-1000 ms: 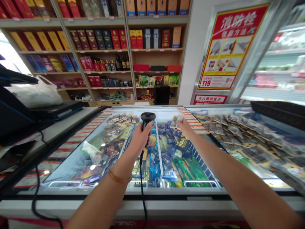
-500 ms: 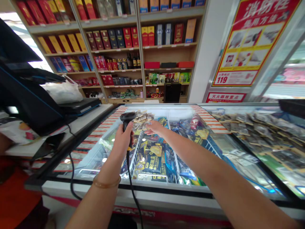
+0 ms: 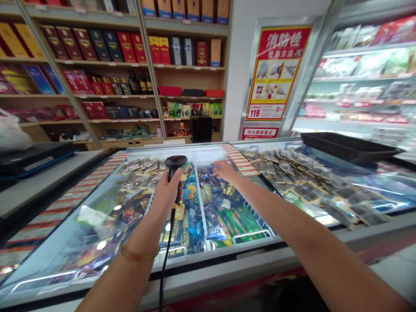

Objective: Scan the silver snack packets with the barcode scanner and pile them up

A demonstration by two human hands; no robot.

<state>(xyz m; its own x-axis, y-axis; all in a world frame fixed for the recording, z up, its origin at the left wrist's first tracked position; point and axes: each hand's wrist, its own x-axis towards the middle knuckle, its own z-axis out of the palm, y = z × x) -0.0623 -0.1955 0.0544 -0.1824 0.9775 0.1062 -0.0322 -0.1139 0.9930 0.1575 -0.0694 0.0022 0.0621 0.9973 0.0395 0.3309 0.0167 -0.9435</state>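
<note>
Scanner [image 3: 176,162], handheld, black, corded: upright above the glass-topped chest [image 3: 211,269], head uppermost, cable [image 3: 167,247] trailing down to the front edge. Left hand [image 3: 166,190]: closed around the scanner's handle; bangle [image 3: 140,256] on the wrist. Right hand [image 3: 225,170]: fingers loosely parted and slightly bent, nothing visible in its grasp; over the glass, beside the striped strip [image 3: 241,161]. Small packets, two lots: left pile [image 3: 140,178], near the scanner; right pile [image 3: 303,173], larger, before a black tray [image 3: 341,146].
</note>
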